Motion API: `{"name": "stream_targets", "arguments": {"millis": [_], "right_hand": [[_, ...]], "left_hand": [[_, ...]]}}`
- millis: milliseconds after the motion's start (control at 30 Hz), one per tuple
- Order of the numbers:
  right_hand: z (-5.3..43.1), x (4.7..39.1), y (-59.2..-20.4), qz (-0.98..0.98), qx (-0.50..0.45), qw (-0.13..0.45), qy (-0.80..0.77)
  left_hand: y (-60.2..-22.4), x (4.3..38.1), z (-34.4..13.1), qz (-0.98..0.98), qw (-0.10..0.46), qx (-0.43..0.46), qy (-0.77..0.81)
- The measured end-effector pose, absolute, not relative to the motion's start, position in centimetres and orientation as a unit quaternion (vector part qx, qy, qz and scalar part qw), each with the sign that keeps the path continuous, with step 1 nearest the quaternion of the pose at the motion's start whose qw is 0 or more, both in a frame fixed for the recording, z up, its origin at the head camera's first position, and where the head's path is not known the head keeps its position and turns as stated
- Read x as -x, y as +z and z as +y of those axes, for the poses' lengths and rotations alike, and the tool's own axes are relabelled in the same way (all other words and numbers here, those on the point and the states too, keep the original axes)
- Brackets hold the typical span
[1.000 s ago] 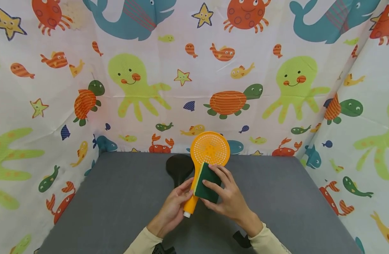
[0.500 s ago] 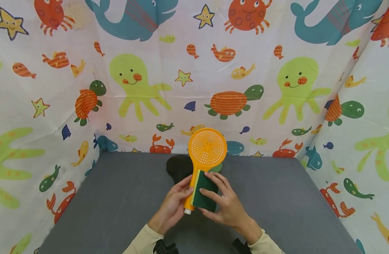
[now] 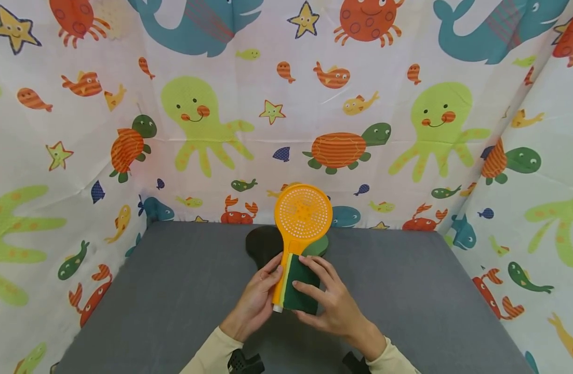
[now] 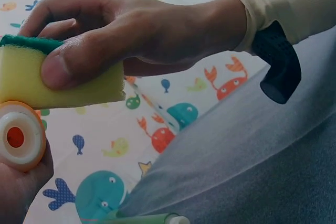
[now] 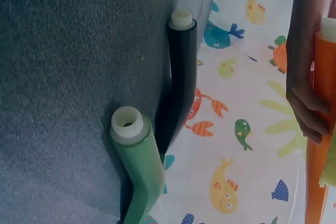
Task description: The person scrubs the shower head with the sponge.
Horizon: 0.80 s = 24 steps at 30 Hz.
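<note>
An orange handheld shower head stands tilted over the table, its perforated face toward me. My left hand grips its handle from the left, and the white threaded end shows in the left wrist view. My right hand holds a green and yellow scouring sponge between thumb and spread fingers. The sponge lies along the handle below the head, its yellow side against the orange plastic and its dark green side outward. In the right wrist view the left fingers wrap the handle.
A black shower head lies on the grey table behind my left hand. Partly hidden behind the orange one is a green shower head; its handle lies near the black handle. A sea-animal print curtain surrounds the table.
The sponge has slid down from the shower head's neck along the handle. The orange shower head has shifted slightly up and left, exposing part of the green one behind it.
</note>
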State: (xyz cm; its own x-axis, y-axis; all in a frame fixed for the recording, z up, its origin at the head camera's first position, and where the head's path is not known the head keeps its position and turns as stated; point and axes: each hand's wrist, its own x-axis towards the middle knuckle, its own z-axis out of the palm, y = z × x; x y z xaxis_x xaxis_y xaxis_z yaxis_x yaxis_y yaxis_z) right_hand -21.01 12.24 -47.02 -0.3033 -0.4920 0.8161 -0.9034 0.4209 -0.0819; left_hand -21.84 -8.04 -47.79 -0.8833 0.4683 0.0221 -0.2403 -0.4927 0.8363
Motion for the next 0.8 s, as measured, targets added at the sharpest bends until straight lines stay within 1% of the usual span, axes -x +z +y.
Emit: {"name": "stream_targets", "arguments": {"millis": [300, 600, 800], "right_hand": [[12.6, 21.4, -46.3, -0.766, -0.457, 0.364, 0.266], [12.8, 22.5, -45.4, -0.765, -0.458, 0.371, 0.260], [13.3, 23.0, -45.6, -0.782, -0.437, 0.356, 0.265]], "left_hand": [[-47.4, 21.7, -8.2, 0.443, 0.212, -0.130, 0.861], [-47.3, 21.6, -8.3, 0.439, 0.221, -0.125, 0.862], [-47.8, 21.4, -8.2, 0.461, 0.217, -0.117, 0.852]]}}
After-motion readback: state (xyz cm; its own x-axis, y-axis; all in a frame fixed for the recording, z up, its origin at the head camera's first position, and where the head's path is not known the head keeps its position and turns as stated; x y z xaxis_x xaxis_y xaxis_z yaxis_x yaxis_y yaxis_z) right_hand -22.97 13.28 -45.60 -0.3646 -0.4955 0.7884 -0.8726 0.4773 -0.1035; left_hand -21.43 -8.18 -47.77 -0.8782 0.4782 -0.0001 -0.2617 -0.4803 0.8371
